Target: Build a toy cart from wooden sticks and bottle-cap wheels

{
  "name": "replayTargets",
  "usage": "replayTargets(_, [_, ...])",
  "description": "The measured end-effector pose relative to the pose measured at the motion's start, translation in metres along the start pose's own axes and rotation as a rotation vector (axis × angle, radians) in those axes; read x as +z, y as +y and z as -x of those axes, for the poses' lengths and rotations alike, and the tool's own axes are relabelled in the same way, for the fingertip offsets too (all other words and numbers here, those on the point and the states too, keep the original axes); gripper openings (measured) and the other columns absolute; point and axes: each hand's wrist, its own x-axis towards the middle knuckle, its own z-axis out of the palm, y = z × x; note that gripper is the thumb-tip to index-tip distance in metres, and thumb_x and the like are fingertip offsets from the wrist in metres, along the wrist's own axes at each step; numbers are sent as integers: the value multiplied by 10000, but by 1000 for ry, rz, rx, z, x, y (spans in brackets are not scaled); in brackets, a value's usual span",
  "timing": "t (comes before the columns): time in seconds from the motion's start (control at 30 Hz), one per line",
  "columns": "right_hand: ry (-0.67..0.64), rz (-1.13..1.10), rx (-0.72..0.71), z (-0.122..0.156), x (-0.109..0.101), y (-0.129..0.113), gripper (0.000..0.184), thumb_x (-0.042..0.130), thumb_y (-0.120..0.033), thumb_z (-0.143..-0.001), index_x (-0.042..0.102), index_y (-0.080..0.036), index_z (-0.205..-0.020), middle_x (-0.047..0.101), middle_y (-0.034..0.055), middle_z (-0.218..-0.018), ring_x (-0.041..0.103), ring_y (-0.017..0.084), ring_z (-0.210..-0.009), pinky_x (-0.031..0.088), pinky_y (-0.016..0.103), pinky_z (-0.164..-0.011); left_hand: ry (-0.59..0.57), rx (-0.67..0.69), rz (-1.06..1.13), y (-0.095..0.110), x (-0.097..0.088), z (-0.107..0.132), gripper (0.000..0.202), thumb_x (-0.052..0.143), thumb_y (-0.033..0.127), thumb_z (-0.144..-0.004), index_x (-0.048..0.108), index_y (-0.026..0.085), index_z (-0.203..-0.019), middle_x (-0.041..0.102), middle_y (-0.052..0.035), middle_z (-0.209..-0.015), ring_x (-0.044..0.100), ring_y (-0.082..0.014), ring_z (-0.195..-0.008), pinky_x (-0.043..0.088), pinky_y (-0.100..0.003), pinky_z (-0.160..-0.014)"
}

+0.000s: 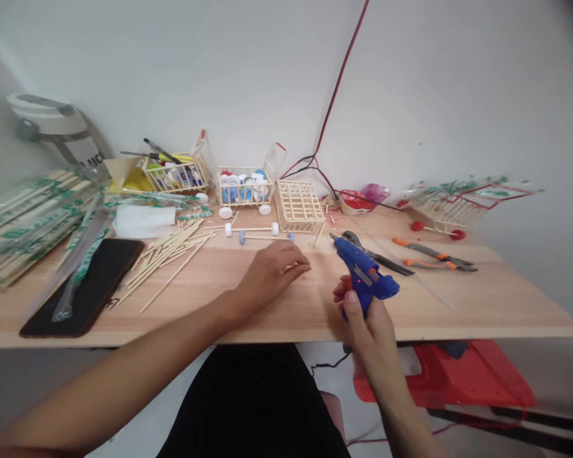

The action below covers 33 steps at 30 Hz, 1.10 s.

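A pale wall (195, 70) stands behind a wooden table (277, 323), and I look down from far away through the head camera. The right hand (363, 312) is wrapped around the handle of a blue glue gun (360, 267). The gun is long, and its tip points away from the body and to the left. The left hand (272, 270) has its fingers pinched, and a small bit of wood (290, 268) shows there. Most of it is hidden, so I can't tell how long it is. It is to the left of the gun, and the two hands are apart. The stick box (300, 207) sits just past them, close to the wall. I think the left hand is nearer to it, but the gun's tip is near its right side too. The rod with white wheels (251, 229) lies side to side, past the left hand.
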Motion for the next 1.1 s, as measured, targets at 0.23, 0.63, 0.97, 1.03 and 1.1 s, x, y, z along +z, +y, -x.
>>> replayTargets(0.23, [31, -133, -12, -3, 15, -22, 485, 400, -490, -949, 504, -198, -1322, 593, 119, -1286, 537, 219, -1221, 413, 414, -1051, -280, -329, 737, 22, 24, 2, 189, 639, 221, -831, 590, 154, -1001, 677, -91, -1041, 647, -172, -943, 494, -315, -837])
replayTargets(0.63, [-128, 24, -165, -13, -20, -34, 482, 383, -430, -962, 433, -232, -1399, 558, 97, -1335, 530, 225, -1231, 460, 383, -997, -455, -459, 1255, 27, 33, -12, 494, 785, 332, -732, 533, 175, -1126, 618, -65, -959, 605, -156, -857, 474, -278, -761])
replayTargets(0.97, [-26, 1034, 182, -97, -157, 86, 184, 530, -313, -856, 640, -166, -864, 658, 122, -904, 624, 215, -740, 442, 329, -680, -431, -473, 1349, 19, 25, -8, 482, 753, 280, -771, 500, 164, -1165, 599, -87, -1005, 585, -132, -794, 465, -258, -677])
replayTargets(1.03, [-85, 1125, 165, -102, -164, 97, 177, 504, -312, -869, 591, -187, -777, 653, 100, -850, 613, 214, -731, 404, 308, -633, -438, -500, 1388, 19, 24, -6, 453, 734, 247, -789, 501, 165, -1169, 597, -98, -1031, 591, -132, -803, 475, -260, -680])
replayTargets(1.1, [-129, 1126, 190, -102, -168, 99, 150, 518, -276, -848, 553, -198, -725, 654, 90, -784, 605, 217, -703, 376, 303, -602, -447, -521, 1436, 18, 24, -5, 433, 712, 213, -806, 499, 169, -1180, 590, -101, -1039, 597, -140, -816, 487, -264, -675])
